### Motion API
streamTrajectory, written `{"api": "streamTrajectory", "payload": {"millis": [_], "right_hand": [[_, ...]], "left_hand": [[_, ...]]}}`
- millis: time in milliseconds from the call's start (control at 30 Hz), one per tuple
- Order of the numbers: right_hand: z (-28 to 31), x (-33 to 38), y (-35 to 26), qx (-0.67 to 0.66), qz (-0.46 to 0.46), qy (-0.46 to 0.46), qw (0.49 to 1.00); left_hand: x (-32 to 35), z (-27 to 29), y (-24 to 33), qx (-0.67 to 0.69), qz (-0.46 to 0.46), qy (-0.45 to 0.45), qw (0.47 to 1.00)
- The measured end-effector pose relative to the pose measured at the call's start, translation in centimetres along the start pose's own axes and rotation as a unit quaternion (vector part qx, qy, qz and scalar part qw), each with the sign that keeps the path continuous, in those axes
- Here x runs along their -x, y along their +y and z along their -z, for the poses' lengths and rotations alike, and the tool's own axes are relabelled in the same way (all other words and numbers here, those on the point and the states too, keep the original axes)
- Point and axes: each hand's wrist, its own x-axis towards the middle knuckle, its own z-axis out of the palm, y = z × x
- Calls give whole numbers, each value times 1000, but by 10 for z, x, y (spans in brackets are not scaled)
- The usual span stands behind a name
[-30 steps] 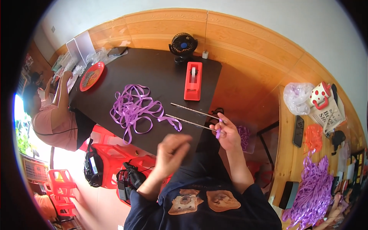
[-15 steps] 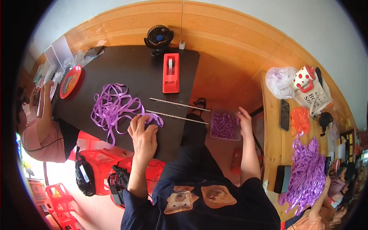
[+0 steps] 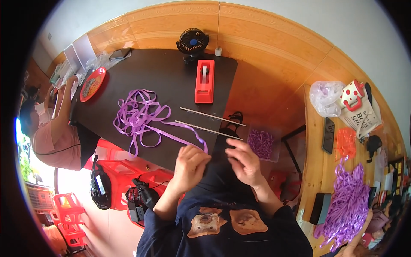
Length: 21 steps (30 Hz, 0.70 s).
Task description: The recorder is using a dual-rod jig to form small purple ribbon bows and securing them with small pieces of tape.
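Note:
My left hand [image 3: 191, 168] is closed, its fingers pinched on a strand of the purple ribbon [image 3: 137, 115]. That ribbon lies in a loose, looped heap on the dark table, and one length runs across to my fingers. My right hand [image 3: 245, 163] is raised beside it over my lap, its fingers apart and bent, with nothing visible in them. Two thin pale rods [image 3: 212, 116] stick out past the table's right edge, just beyond my hands. Below them a clear plastic box [image 3: 276, 155] holds many small purple ribbon pieces.
On the dark table [image 3: 167, 70] stand a red tape dispenser [image 3: 204, 81], a black fan [image 3: 192, 42] and a red plate [image 3: 101, 78]. A wooden table [image 3: 314, 173] at right bears a large purple ribbon bundle [image 3: 346, 205], a phone and a dotted mug. People sit at left and lower right.
My left hand has drawn a length of ribbon toward me, off the table's edge. The right hand has come from beside the box to near the left hand.

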Motion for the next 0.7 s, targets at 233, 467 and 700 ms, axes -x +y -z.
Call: {"api": "streamTrajectory", "payload": {"millis": [233, 467, 700], "right_hand": [[13, -6, 9, -185, -99, -252, 945], [56, 21, 0, -101, -94, -5, 990], [86, 35, -15, -123, -24, 288, 949]], "left_hand": [[0, -5, 34, 242, -45, -97, 964], [-3, 8, 22, 140, 44, -31, 989], [15, 50, -43, -228, 131, 55, 963]]}}
